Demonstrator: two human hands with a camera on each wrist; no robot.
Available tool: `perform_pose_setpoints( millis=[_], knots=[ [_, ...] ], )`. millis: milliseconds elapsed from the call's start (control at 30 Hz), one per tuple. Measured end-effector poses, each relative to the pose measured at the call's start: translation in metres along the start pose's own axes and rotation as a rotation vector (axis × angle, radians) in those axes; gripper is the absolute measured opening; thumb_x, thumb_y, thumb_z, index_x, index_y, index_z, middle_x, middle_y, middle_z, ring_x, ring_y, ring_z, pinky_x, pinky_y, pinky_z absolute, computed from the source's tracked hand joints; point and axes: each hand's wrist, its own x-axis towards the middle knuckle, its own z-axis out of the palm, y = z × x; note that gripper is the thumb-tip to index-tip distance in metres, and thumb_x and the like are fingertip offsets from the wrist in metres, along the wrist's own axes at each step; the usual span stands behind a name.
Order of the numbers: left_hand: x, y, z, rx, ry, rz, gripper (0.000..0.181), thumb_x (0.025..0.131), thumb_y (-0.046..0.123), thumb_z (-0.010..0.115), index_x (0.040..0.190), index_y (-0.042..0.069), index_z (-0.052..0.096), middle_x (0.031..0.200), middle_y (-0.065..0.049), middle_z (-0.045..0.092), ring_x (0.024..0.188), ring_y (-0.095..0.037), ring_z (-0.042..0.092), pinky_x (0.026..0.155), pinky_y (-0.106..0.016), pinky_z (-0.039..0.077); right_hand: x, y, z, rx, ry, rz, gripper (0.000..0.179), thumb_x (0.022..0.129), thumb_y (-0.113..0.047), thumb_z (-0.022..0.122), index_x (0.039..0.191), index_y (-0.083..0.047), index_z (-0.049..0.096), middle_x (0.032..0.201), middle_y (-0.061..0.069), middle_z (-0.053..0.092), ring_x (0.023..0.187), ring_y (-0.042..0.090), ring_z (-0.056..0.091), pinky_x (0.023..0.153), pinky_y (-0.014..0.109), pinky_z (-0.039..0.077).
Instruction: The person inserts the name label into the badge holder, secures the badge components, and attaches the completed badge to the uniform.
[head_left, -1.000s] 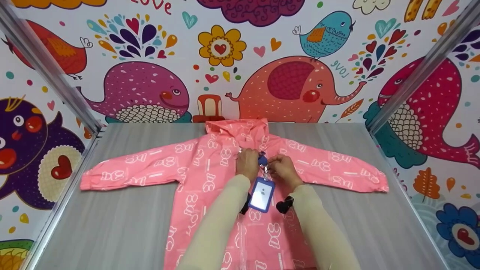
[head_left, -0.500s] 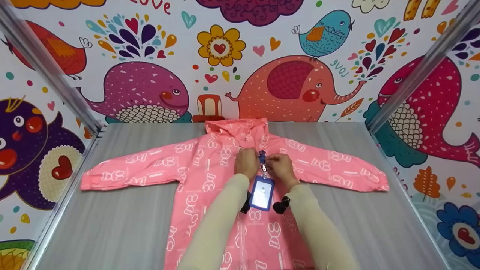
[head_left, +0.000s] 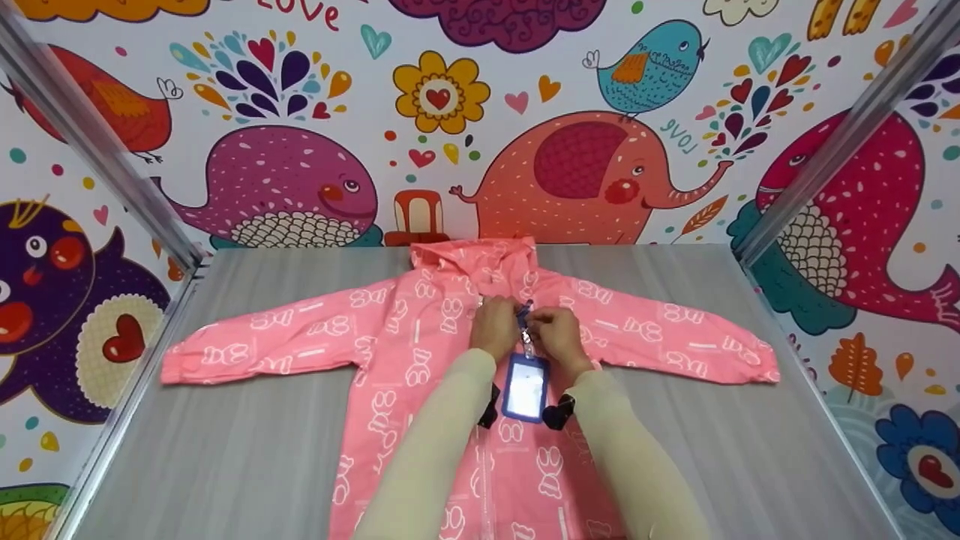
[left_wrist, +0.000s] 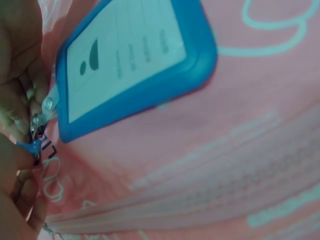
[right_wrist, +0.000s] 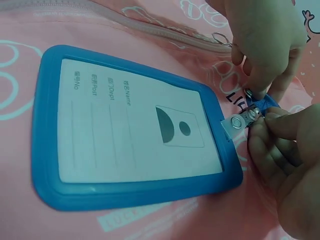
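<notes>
A blue-framed ID badge holder (head_left: 525, 388) with a white card lies on the chest of a pink jacket (head_left: 416, 367). In the right wrist view a clear strap with a snap (right_wrist: 236, 122) joins it to a metal clip (right_wrist: 253, 113) and a short blue band (right_wrist: 265, 103). My left hand (head_left: 495, 327) pinches the blue band at the jacket front. Just beside it, my right hand (head_left: 556, 336) pinches the band close to the metal clip. Both hands' fingertips nearly meet, and partly hide the band's upper end.
The jacket lies face up, sleeves spread, on a grey table (head_left: 225, 457). Its zipper (head_left: 484, 480) runs down the front, with a ring pull (right_wrist: 221, 39) near my left hand. Patterned walls (head_left: 442, 165) and metal posts (head_left: 817, 127) enclose the table.
My right hand has shifted slightly left, closer to my left hand, and now covers more of the blue band. The badge holder has swung from a tilt to nearly upright.
</notes>
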Motion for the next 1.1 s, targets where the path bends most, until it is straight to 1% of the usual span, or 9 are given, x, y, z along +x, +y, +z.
perform_pose_setpoints(
  millis=[200,367,433,567,700,833,967,1033,1100],
  knots=[
    [0.001,0.002,0.0,-0.024,0.004,-0.004,0.016,0.084,0.004,0.065,0.096,0.009,0.075,0.092,-0.011,0.07,0.091,-0.031,0.066,0.08,-0.043,0.056,0.0,-0.003,-0.001,-0.074,0.018,-0.042,0.016,0.079,0.01,0.062,0.086,0.005,0.076,0.082,0.019,0.073,0.063,0.009,0.056,0.057,0.019,0.046],
    [0.001,0.001,0.0,-0.093,-0.004,-0.015,0.019,0.085,0.001,0.061,0.096,0.008,0.075,0.091,-0.011,0.069,0.088,-0.029,0.067,0.08,-0.041,0.055,0.001,-0.004,0.0,-0.133,0.041,-0.083,0.017,0.077,0.007,0.062,0.084,0.002,0.077,0.083,0.018,0.074,0.068,0.014,0.06,0.061,0.021,0.048],
    [0.001,0.001,0.001,-0.105,0.005,-0.014,0.02,0.085,0.0,0.061,0.095,0.008,0.076,0.09,-0.012,0.07,0.087,-0.029,0.067,0.08,-0.042,0.055,0.001,-0.004,0.001,-0.159,0.049,-0.1,0.017,0.076,0.007,0.062,0.083,0.002,0.077,0.082,0.017,0.075,0.07,0.015,0.062,0.062,0.021,0.048],
    [0.001,0.0,0.003,-0.088,0.021,0.003,0.019,0.085,0.001,0.061,0.093,0.009,0.077,0.087,-0.011,0.071,0.085,-0.029,0.068,0.078,-0.042,0.055,0.001,-0.005,0.003,-0.187,0.072,-0.136,0.018,0.076,0.008,0.061,0.081,0.002,0.077,0.081,0.016,0.075,0.071,0.019,0.063,0.063,0.024,0.048],
    [0.001,-0.001,0.003,-0.069,0.033,0.031,0.018,0.085,0.0,0.062,0.088,0.009,0.077,0.084,-0.01,0.071,0.082,-0.029,0.068,0.075,-0.042,0.055,-0.001,-0.007,0.006,-0.201,0.118,-0.183,0.017,0.075,0.009,0.062,0.079,0.002,0.076,0.079,0.015,0.075,0.073,0.025,0.065,0.067,0.031,0.052],
    [0.001,-0.002,0.002,-0.088,0.051,0.052,0.02,0.083,-0.003,0.062,0.085,0.009,0.077,0.082,-0.01,0.071,0.081,-0.029,0.068,0.076,-0.042,0.055,-0.001,-0.007,0.008,-0.188,0.154,-0.192,0.015,0.077,0.009,0.064,0.08,0.001,0.077,0.08,0.015,0.075,0.076,0.027,0.068,0.073,0.037,0.054],
    [0.0,-0.003,0.002,-0.131,0.071,0.061,0.022,0.082,-0.006,0.062,0.084,0.009,0.078,0.08,-0.009,0.073,0.08,-0.029,0.069,0.077,-0.042,0.055,-0.001,-0.004,0.011,-0.141,0.16,-0.173,0.015,0.079,0.009,0.065,0.084,0.001,0.076,0.084,0.016,0.076,0.08,0.028,0.07,0.077,0.039,0.055],
    [0.001,-0.003,0.002,-0.157,0.074,0.057,0.023,0.08,-0.007,0.063,0.084,0.008,0.079,0.081,-0.009,0.074,0.081,-0.029,0.07,0.078,-0.043,0.055,-0.001,-0.002,0.012,-0.125,0.169,-0.176,0.016,0.079,0.011,0.063,0.085,0.001,0.075,0.084,0.016,0.075,0.079,0.027,0.069,0.077,0.038,0.055],
    [0.001,-0.002,0.002,-0.184,0.071,0.044,0.023,0.078,-0.009,0.064,0.084,0.007,0.079,0.081,-0.009,0.075,0.081,-0.03,0.071,0.078,-0.044,0.056,0.0,-0.001,0.013,-0.11,0.179,-0.184,0.017,0.078,0.013,0.061,0.085,0.002,0.071,0.082,0.017,0.073,0.075,0.025,0.066,0.073,0.035,0.053]
  ],
)
